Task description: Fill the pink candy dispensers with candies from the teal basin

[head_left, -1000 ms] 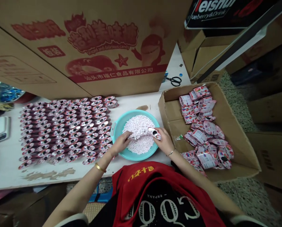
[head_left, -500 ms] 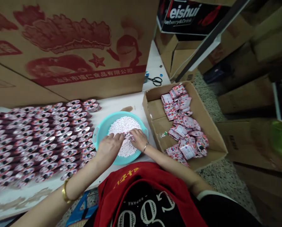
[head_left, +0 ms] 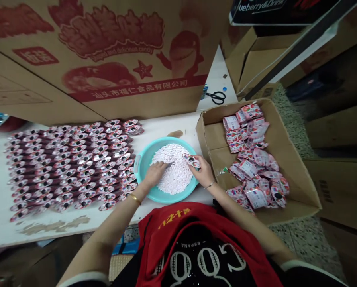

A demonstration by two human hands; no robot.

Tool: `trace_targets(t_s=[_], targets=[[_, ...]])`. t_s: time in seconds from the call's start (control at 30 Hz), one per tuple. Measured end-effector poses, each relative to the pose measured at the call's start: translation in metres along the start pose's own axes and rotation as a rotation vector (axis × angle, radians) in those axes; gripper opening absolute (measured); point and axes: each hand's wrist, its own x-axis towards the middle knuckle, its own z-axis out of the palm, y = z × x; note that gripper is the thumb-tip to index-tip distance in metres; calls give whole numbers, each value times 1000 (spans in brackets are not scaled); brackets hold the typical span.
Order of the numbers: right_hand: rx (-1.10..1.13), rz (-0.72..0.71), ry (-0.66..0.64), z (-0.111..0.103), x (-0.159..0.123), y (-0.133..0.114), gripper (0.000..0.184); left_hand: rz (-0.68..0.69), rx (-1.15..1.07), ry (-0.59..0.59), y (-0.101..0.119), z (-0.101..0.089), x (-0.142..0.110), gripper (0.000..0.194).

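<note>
A turquoise basin [head_left: 142, 187] on the table holds a heap of small white candies [head_left: 175, 169]. My right hand [head_left: 204, 173], above the basin's right side, is closed on a small pink and red packet [head_left: 191, 160] with a dark round spot on its end. At the left of the heap my left hand [head_left: 154, 174] reaches down to the candies, its fingers closed together. A small greyish thing [head_left: 169, 164] shows at those fingertips, too small to name.
Rows of upright pink packets [head_left: 85, 159] stand left of the basin. An open cardboard box [head_left: 298, 167] with loose packets sits to the right. Behind stand large printed cartons [head_left: 130, 95], with black-handled scissors [head_left: 217, 97] beside them. A metal post [head_left: 289, 59] slants at the right.
My hands, together over the candies before, have moved apart. The right hand has drawn right with the packet; the left is at the heap's left side. The view has shifted left.
</note>
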Motion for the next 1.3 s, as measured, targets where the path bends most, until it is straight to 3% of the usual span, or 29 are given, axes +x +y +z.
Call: trace_targets(t_s=[0.13, 0.27, 0.33, 0.43, 0.53, 0.67, 0.83, 1.0, 1.13, 1.3], targets=[[47, 44, 11, -1, 3, 0, 28, 47, -292, 37, 26, 37, -5, 37], [98, 65, 15, -3, 7, -2, 30, 55, -598, 75, 26, 37, -19, 33], [88, 55, 4, -4, 7, -2, 29, 70, -685, 105, 17, 22, -28, 29], [-15, -2, -37, -3, 6, -3, 28, 123, -668, 174, 4, -13, -43, 28], [-142, -89, -101, 3, 3, -6, 35, 168, -514, 203, 3, -56, -57, 27], [-237, -167, -203, 14, 0, -14, 42, 177, -168, 140, 23, -103, -62, 24], [-332, -169, -279, 22, -2, -23, 43, 152, 263, 61, 62, -131, -59, 18], [-376, -149, -305, 19, -2, -19, 41, 161, 343, 83, 73, -147, -66, 20], [-351, -159, -314, 19, -2, -16, 39, 79, 167, 149, 54, -144, -61, 21], [-266, -133, -353, 28, -6, -24, 35, 251, -235, 118, 32, -98, -32, 49]])
